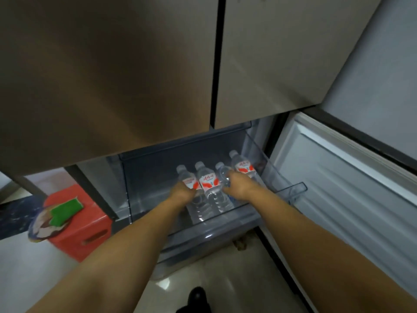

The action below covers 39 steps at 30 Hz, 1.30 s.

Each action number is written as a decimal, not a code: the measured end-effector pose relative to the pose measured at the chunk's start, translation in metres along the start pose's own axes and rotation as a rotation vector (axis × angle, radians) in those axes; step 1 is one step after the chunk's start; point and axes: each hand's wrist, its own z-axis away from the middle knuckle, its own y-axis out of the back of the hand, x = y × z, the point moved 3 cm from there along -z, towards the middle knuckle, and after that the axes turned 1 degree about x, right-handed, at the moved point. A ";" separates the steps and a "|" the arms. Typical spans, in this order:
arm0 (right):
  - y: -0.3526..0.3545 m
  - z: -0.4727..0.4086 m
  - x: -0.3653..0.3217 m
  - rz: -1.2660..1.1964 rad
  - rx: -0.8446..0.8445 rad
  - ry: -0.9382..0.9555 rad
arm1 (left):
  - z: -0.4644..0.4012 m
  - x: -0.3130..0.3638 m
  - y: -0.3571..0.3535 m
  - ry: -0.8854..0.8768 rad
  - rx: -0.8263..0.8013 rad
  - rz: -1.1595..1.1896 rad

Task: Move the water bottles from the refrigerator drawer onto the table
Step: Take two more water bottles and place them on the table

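Several clear water bottles with red-and-white labels lie side by side in the pulled-out clear refrigerator drawer (pixel 158 177). My left hand (pixel 181 192) grips the leftmost bottle (pixel 188 180) around its label. My right hand (pixel 238 185) grips the third bottle (pixel 222 171) near its shoulder. Between my hands lies a second bottle (pixel 207 184), untouched. Against the drawer's right wall lies the rightmost bottle (pixel 242 166), just beyond my right hand. The table is not in view.
The two upper fridge doors (pixel 112 75) overhang the drawer closely. An open lower door (pixel 349 177) stands at the right. A red plastic stool (pixel 79 224) holding a plate with a green sponge (pixel 65 211) sits at the left. My shoe (pixel 197 297) shows on the tiled floor.
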 end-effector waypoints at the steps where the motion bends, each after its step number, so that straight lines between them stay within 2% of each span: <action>1: -0.003 -0.005 -0.001 0.014 -0.031 -0.014 | -0.008 -0.004 -0.001 0.040 0.027 0.069; 7: -0.037 -0.044 -0.012 0.122 -0.212 -0.098 | -0.035 -0.020 -0.023 0.175 0.063 0.266; 22: -0.068 -0.071 -0.012 0.005 -0.274 -0.213 | -0.023 -0.021 -0.008 0.270 0.004 0.348; 27: -0.066 -0.077 -0.008 -0.079 -0.291 -0.198 | -0.021 -0.025 -0.001 0.306 -0.036 0.543; 32: -0.052 -0.078 -0.005 -0.313 -0.374 -0.197 | -0.010 -0.024 0.007 0.367 -0.195 0.699; 37: -0.032 -0.073 -0.008 -0.953 -0.518 -0.304 | 0.005 -0.014 0.014 0.360 -0.271 0.826; 39: -0.018 -0.069 -0.011 -1.050 -0.550 -0.289 | 0.013 -0.004 0.016 0.321 -0.293 0.896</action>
